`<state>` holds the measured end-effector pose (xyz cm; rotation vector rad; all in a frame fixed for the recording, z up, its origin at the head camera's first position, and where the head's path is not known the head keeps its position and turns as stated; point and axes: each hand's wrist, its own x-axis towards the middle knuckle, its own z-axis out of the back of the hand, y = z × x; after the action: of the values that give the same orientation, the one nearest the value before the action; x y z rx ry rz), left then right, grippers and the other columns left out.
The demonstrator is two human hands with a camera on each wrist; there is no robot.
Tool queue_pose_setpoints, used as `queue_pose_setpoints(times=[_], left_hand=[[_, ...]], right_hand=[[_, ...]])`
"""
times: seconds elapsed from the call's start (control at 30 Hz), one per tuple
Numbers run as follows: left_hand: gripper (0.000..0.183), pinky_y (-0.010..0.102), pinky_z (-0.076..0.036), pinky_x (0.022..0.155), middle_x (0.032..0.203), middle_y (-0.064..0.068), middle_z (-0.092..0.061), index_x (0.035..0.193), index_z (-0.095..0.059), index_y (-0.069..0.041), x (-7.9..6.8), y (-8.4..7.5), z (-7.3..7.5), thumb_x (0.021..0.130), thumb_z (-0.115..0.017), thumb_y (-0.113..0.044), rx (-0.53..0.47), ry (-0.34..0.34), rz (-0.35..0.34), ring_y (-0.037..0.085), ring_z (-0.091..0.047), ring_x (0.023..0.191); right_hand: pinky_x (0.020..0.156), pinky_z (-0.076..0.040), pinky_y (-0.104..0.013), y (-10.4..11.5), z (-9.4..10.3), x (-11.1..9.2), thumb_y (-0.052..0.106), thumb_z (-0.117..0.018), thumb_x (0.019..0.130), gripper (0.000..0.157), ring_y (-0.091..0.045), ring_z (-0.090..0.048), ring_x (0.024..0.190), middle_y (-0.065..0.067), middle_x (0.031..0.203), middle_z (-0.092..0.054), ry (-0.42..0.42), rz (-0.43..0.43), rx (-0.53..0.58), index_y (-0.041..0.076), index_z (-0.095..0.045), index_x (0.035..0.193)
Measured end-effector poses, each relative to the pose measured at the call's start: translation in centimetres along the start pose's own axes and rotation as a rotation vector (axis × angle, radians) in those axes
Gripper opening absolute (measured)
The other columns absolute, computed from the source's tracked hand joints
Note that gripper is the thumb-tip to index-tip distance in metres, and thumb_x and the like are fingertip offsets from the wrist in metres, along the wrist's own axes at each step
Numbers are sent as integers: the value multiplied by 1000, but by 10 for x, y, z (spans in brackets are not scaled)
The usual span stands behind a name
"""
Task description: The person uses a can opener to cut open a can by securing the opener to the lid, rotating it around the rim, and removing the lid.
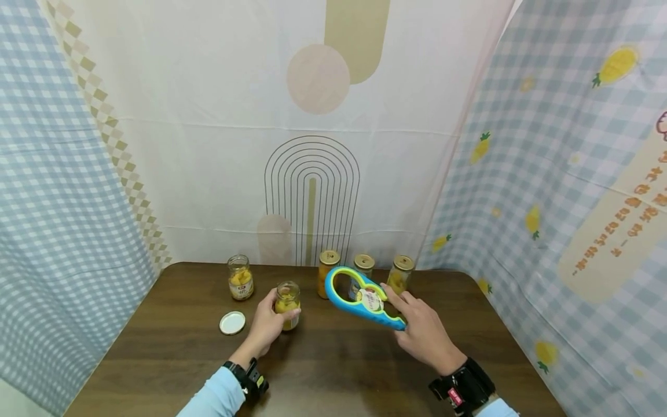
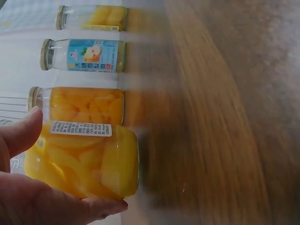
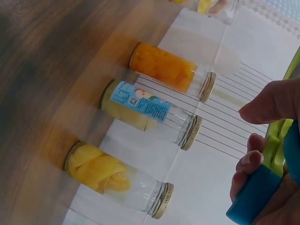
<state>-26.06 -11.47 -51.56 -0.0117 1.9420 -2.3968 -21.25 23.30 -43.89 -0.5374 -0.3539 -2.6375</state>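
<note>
My left hand (image 1: 267, 321) grips a glass jar of yellow fruit pieces (image 2: 84, 159), its thumb and fingers on either side of the glass. No lid shows on this jar's rim in the head view. My right hand (image 1: 423, 330) holds a blue and lime-green jar opener (image 1: 356, 311) above the table, in front of the capped jars. In the right wrist view, fingers curl round the opener's handle (image 3: 255, 194). To the left of the left hand, a white-lined lid (image 1: 232, 322) lies on the table near a lidless jar of yellow fruit (image 1: 241, 284).
Along the back of the brown table (image 1: 172, 330) stand three capped jars: orange fruit (image 3: 164, 68), a blue-labelled jar (image 3: 140, 105) and yellow fruit (image 3: 98, 168). Behind them hangs a pale cloth (image 1: 219, 174); checked cloths (image 1: 68, 220) enclose both sides.
</note>
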Motion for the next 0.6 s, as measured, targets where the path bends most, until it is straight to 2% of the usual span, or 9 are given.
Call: queue_pose_setpoints(times=[0.33,0.6], left_hand=[[58,57,-54,108,143,16,-65,149,-54,-13,15,3,-5,98,-80,-20,48,-33,-18,35,-64,130],[59,56,-56,106,143,15,-66,148,-54,-16,29,10,-11,97,-81,-28,117,-18,-40,35,-66,128]], right_hand=[[69,-34,-24,1,0,1,1,-84,76,97,-9,-39,75,1,103,-64,-8,12,5,25,-48,163],[69,-33,-24,0,-2,-1,2,-86,76,97,-9,-39,75,1,102,-64,-2,19,10,25,-48,162]])
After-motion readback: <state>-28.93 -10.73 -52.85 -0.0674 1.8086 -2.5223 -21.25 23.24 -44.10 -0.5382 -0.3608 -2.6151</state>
